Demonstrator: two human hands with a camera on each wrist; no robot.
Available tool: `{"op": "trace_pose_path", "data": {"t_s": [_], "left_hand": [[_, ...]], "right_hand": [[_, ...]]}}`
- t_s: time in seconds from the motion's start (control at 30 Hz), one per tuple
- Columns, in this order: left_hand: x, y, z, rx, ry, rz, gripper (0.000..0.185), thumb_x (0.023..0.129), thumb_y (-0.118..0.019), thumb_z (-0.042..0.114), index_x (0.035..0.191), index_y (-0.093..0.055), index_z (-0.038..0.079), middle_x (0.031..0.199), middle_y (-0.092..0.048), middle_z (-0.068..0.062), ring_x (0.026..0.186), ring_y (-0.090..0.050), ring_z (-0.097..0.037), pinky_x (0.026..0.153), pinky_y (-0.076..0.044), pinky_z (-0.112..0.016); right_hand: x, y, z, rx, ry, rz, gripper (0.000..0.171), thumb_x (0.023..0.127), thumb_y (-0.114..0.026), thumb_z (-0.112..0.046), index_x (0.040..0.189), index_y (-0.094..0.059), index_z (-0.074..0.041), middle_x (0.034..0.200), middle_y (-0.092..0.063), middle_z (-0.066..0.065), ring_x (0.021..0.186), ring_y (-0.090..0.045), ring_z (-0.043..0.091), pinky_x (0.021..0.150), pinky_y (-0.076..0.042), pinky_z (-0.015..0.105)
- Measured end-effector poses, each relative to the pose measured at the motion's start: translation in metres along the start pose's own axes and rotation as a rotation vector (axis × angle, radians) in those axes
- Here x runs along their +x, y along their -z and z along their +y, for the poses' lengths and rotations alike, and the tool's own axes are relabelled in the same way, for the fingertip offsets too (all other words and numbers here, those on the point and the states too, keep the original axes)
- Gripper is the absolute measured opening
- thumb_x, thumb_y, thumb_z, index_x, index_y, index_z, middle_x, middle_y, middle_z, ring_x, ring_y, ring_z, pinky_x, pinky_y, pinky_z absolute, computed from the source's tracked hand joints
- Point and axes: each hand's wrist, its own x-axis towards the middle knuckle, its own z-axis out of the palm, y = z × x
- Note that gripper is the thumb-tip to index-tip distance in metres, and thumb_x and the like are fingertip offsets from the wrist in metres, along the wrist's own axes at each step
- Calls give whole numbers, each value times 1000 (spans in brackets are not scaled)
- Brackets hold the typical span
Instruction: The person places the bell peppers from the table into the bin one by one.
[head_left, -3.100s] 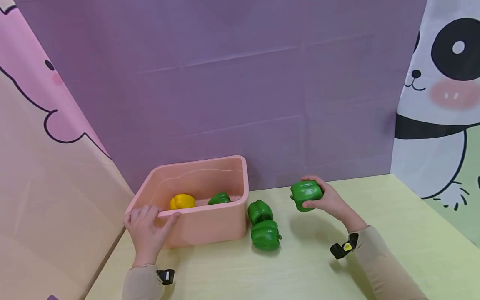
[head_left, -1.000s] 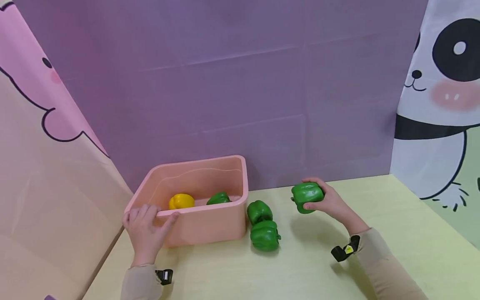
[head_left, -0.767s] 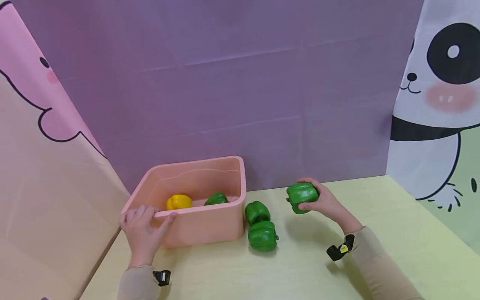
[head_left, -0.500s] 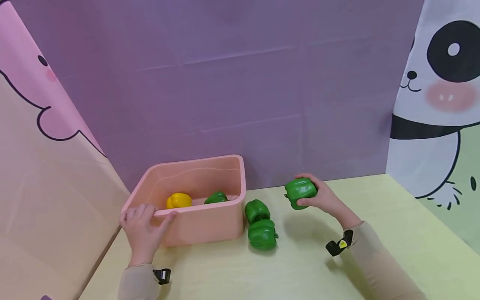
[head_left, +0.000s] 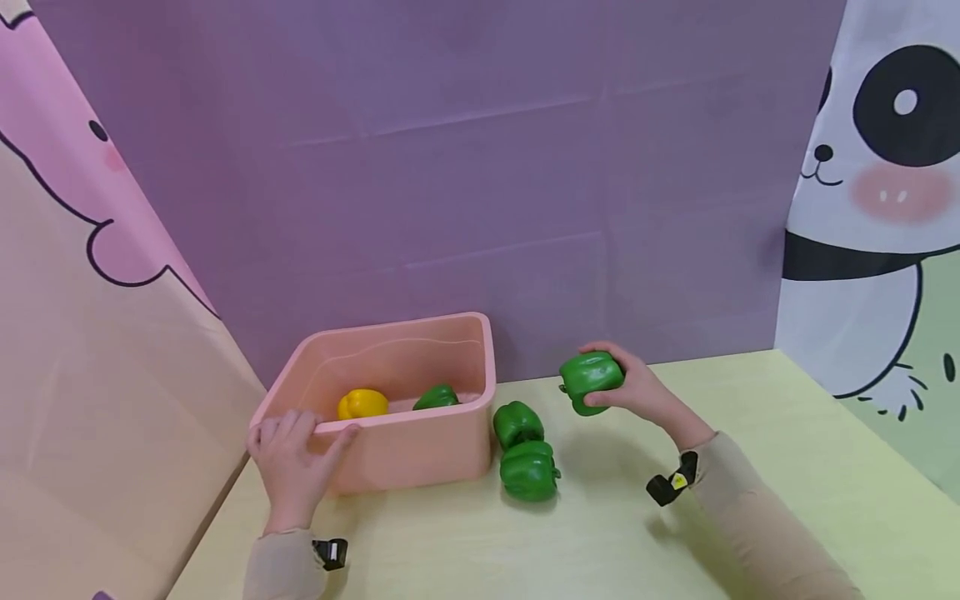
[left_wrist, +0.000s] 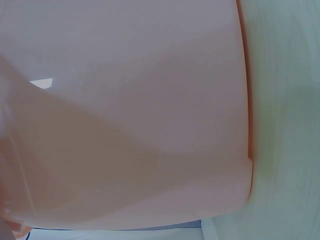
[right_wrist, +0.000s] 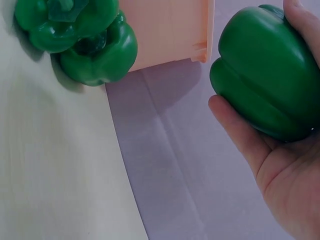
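L hand (head_left: 294,467) grips near-left rim of pink bin (head_left: 420,450), thumb on front wall. We see yellow pepper (head_left: 362,404) + green one inside, past its fingers. R hand (head_left: 637,392) holds green pepper (head_left: 592,382) aloft, fingers wrapped; two green peppers (head_left: 525,454) on table lie to its left.

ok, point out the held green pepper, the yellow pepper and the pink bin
held green pepper (head_left: 591,377), head view, its upper side
yellow pepper (head_left: 363,404), head view, its top
pink bin (head_left: 420,450), head view, front wall
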Motion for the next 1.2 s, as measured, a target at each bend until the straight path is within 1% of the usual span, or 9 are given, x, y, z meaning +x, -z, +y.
{"op": "trace_pose_path", "data": {"t_s": [0.2, 0.5, 0.7, 0.87, 1.07, 1.2], "left_hand": [[1, 0, 2, 0, -6, 12, 69, 83, -50, 75, 75, -53, 7, 73, -51, -11, 82, -41, -37, 92, -18, -61], [-1, -1, -2, -4, -13, 40, 70, 82, -50, 76, 77, -56, 6, 74, -53, -11, 81, -41, -36, 91, -18, -62], [-1, -2, -1, -4, -13, 31, 70, 82, -49, 76, 77, -55, 6, 74, -53, -11, 81, -41, -36, 91, -18, -61], [-1, -2, 0, -2, -17, 33, 69, 83, -49, 75, 77, -54, 6, 74, -52, -11, 80, -40, -35, 91, -18, -61], [-2, -4, -3, -4, -31, 37, 69, 82, -50, 76, 78, -54, 7, 74, -52, -9, 79, -40, -34, 90, -19, -60], [-2, -4, -4, 2, -28, 29, 70, 81, -49, 76, 78, -53, 7, 74, -52, -9, 79, -40, -34, 90, -19, -60]], "right_hand": [[7, -3, -7, 4, -3, -5, 70, 75, -84, -13, 135, -48, -9, 128, -48, 23, 105, -52, 37, 77, -51, 39], [19, -5, -12, 10, 3, -9, 69, 76, -83, -13, 135, -48, -10, 129, -48, 22, 106, -52, 37, 78, -51, 41], [25, -6, -14, 26, 12, -13, 69, 77, -82, -13, 136, -47, -9, 130, -47, 22, 106, -52, 37, 78, -51, 41], [29, -8, -19, 39, 7, -9, 68, 77, -82, -13, 136, -48, -11, 129, -47, 23, 107, -52, 38, 78, -52, 42], [34, -9, -25, 48, 13, -5, 67, 78, -81, -11, 136, -47, -10, 129, -47, 23, 107, -52, 37, 79, -51, 42], [37, -9, -29, 43, 24, -11, 67, 78, -81, -12, 136, -48, -9, 128, -48, 23, 107, -52, 37, 78, -51, 41]]}}
